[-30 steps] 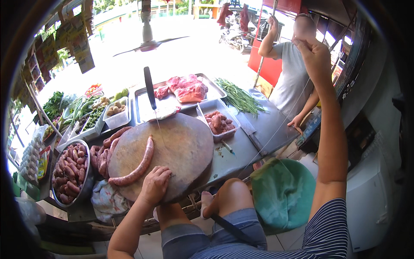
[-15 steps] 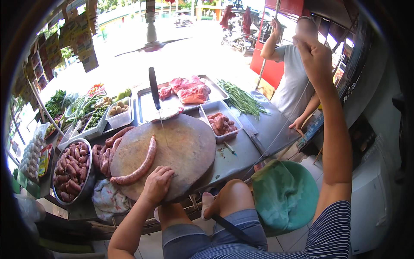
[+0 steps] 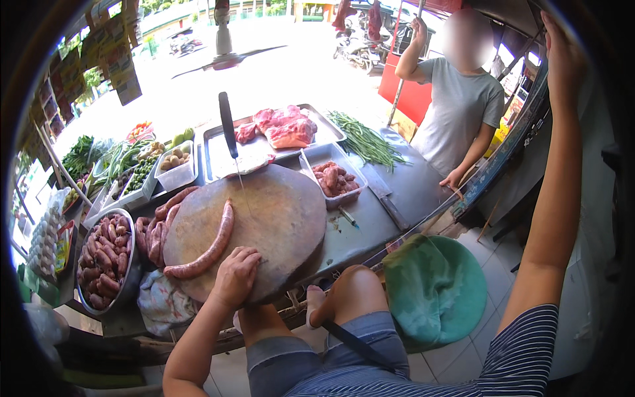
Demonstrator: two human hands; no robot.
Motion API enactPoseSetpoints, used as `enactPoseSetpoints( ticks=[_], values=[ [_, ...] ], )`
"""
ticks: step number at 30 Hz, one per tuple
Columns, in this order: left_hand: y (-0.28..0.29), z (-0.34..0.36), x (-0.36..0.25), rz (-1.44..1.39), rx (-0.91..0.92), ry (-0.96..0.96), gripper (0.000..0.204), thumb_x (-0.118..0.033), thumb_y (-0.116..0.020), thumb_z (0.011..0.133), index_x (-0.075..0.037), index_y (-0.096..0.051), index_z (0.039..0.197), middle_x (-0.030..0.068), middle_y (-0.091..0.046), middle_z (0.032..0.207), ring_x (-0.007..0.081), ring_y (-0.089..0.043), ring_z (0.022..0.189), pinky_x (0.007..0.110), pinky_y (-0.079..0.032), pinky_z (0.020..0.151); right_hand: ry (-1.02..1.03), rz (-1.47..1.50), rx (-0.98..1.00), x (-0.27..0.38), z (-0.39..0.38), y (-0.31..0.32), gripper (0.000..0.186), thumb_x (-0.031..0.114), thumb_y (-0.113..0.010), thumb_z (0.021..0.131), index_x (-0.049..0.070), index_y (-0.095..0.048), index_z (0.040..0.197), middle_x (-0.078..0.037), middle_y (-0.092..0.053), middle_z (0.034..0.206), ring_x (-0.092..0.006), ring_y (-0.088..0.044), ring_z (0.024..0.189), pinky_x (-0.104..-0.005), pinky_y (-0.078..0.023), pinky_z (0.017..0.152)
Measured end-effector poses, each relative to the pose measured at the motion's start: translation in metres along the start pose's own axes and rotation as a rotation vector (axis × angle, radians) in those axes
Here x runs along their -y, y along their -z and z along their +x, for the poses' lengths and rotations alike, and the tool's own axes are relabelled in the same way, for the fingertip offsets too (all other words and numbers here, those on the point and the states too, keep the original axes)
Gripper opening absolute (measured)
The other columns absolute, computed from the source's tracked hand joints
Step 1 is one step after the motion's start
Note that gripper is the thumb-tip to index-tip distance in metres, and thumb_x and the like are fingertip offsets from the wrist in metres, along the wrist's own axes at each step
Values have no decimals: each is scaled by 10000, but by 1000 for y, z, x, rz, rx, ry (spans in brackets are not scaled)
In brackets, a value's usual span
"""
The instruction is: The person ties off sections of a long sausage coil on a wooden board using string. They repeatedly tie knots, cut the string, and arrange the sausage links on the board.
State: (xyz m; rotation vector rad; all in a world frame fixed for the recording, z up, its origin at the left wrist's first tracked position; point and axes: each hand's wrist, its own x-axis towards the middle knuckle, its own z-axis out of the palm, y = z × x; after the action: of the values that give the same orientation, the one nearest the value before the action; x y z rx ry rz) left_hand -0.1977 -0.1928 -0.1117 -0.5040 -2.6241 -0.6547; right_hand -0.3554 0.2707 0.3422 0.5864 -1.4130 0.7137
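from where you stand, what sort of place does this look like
Probably an open-fronted market stall dealing in meat and vegetables: raw meat lies in a metal tray, a long sausage rests on a round chopping board, and long green vegetables are piled nearby.

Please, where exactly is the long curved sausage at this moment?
In the head view, the long curved sausage lies on the left part of the round chopping block, just left of the person's left hand.

An open-fronted food stall; raw meat, vegetables and egg trays crowd its counter.
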Motion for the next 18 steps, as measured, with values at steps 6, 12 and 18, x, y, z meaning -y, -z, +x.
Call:
enactPoseSetpoints(
  ticks=[6, 12, 18],
  values=[
    [-1, -2, 2, 1, -2, -9, 237, -27, -619, 817, -5, -674, 1046, 145, -658, 1122, 331, -598, 1083, 398, -497, 941, -186, -143, 65, -50, -47, 14, 230, 228, -678, 937, 57, -754, 1071, 22, -708, 876, -35, -567, 728, -182, -446, 666],
    [-2, -1, 4, -8, 10, -7, 233, -48, -617, 832, -8, -672, 1056, 137, -653, 1128, 325, -597, 1086, 393, -497, 941, -199, 40, 62, -33, -79, -13, 170, 141, -665, 953, 30, -746, 1053, 72, -648, 807, 26, -421, 598, -160, -320, 516],
    [0, 0, 2, -7, -7, -9, 218, -11, -630, 820, 3, -673, 1033, 152, -663, 1101, 347, -611, 1055, 404, -503, 923, -224, 128, 97, -23, -82, -24, 175, 150, -675, 947, 32, -747, 1054, 74, -614, 739, 22, -429, 583, -170, -324, 507]
  ],
)
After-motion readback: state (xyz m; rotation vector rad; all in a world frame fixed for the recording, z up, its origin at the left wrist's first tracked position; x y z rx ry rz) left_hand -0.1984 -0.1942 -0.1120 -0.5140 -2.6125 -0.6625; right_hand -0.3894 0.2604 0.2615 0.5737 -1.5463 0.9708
